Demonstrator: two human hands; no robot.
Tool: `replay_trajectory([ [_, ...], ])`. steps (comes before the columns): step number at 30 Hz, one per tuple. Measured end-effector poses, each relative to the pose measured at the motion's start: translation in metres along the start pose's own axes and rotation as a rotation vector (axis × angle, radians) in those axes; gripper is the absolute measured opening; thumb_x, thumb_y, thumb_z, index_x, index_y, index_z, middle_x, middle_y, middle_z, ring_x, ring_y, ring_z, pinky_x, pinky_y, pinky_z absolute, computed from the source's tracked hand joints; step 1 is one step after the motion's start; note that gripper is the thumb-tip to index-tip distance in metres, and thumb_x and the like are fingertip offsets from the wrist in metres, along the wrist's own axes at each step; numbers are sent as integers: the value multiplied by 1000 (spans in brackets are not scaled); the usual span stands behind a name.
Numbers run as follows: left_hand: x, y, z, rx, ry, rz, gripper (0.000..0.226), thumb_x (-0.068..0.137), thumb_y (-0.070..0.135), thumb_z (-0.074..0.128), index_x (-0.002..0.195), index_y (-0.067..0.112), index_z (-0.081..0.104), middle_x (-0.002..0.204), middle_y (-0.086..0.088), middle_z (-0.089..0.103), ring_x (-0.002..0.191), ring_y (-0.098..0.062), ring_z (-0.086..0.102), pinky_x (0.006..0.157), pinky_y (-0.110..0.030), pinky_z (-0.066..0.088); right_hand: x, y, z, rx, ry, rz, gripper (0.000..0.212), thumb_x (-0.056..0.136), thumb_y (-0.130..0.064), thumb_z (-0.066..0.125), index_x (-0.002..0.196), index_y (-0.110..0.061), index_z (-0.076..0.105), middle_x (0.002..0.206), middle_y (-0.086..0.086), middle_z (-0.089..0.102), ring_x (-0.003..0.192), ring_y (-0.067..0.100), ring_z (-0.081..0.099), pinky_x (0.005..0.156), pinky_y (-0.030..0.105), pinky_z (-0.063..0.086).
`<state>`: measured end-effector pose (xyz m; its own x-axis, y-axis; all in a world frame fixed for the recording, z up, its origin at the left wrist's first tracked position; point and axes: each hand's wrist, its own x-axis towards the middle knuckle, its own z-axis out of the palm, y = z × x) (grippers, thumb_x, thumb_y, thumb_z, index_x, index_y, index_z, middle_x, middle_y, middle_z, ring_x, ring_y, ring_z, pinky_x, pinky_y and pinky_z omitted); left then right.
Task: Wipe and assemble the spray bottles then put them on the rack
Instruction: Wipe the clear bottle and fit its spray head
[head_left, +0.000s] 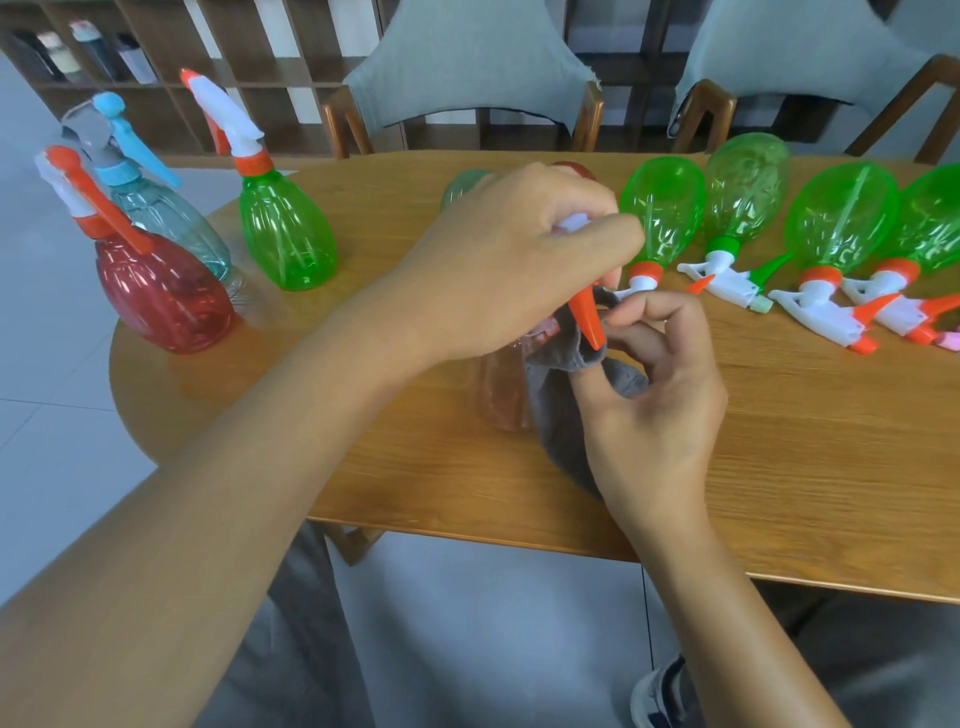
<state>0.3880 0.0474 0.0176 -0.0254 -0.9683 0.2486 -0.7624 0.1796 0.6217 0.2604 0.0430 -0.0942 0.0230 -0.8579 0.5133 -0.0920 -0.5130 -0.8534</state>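
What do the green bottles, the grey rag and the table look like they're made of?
Green bottles: translucent glossy plastic, since light shines through and highlights glint. Grey rag: soft matte fabric, perhaps microfibre, as it folds and drapes. Table: wood or wood-look veneer, with visible grain and a smooth finish.

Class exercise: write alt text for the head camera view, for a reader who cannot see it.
A left hand holds a spray head by its orange trigger while the right hand wipes it with a grey cloth. On the wooden table, three assembled bottles stand at left; green bottles lie at right.
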Motion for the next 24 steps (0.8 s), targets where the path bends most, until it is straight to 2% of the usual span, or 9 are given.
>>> replay_trajectory([
  [2, 0, -1, 1, 2, 20, 17, 42, 80, 48, 45, 83, 17, 73, 103, -2, 72, 103, -18, 65, 92, -48, 50, 0, 0, 0, 10, -5, 2, 45, 85, -5, 80, 95, -35, 47, 92, -12, 77, 97, 3, 72, 85, 17, 44],
  [4, 0, -1, 1, -2, 38, 21, 40, 82, 47, 45, 92, 20, 73, 102, 6, 70, 104, -13, 63, 93, -46, 49, 0, 0, 0, 23, -6, 9, 46, 85, -7, 82, 95, -36, 47, 90, -16, 75, 97, 6, 73, 86, 23, 46],
  [7, 0, -1, 2, -23, 54, 22, 35, 87, 42, 47, 103, 25, 73, 102, 15, 69, 103, -5, 61, 94, -39, 48, -3, -2, -3, 41, -16, 9, 46, 84, -9, 85, 94, -34, 48, 85, -21, 72, 89, 8, 73, 85, 28, 48],
  [11, 0, -2, 2, -40, 44, 18, 38, 87, 41, 47, 113, 27, 70, 113, 20, 67, 111, 2, 58, 100, -33, 47, -6, -3, -5, 82, -51, 20, 47, 83, -7, 85, 94, -34, 48, 85, -26, 67, 84, 8, 70, 83, 36, 51],
  [17, 0, -6, 1, -44, 32, 39, 43, 87, 40, 46, 124, 26, 65, 125, 16, 64, 120, 5, 55, 106, -32, 45, -2, 5, 3, 193, -10, 48, 44, 83, 8, 77, 96, -27, 54, 92, -8, 72, 94, 18, 71, 92, 50, 55],
  [19, 0, -7, 1, -46, 27, 46, 42, 88, 40, 46, 124, 27, 64, 125, 16, 63, 120, 5, 55, 106, -32, 45, 1, 7, 5, 202, -28, 46, 37, 84, 9, 74, 98, -21, 57, 95, -5, 71, 95, 19, 71, 92, 48, 55],
  [22, -1, -9, 1, -58, 28, 53, 42, 87, 39, 47, 123, 27, 64, 125, 15, 63, 121, 3, 54, 106, -34, 45, 5, 7, 4, 206, -77, 45, 29, 86, 2, 76, 95, -20, 60, 94, -6, 70, 91, 16, 69, 88, 38, 54],
  [24, 0, -9, 1, -68, 31, 53, 42, 87, 38, 47, 123, 26, 65, 125, 14, 63, 121, 2, 54, 106, -34, 45, 6, 8, 2, 178, -108, 57, 24, 87, -1, 77, 92, -20, 63, 93, -6, 71, 89, 16, 70, 87, 39, 56],
])
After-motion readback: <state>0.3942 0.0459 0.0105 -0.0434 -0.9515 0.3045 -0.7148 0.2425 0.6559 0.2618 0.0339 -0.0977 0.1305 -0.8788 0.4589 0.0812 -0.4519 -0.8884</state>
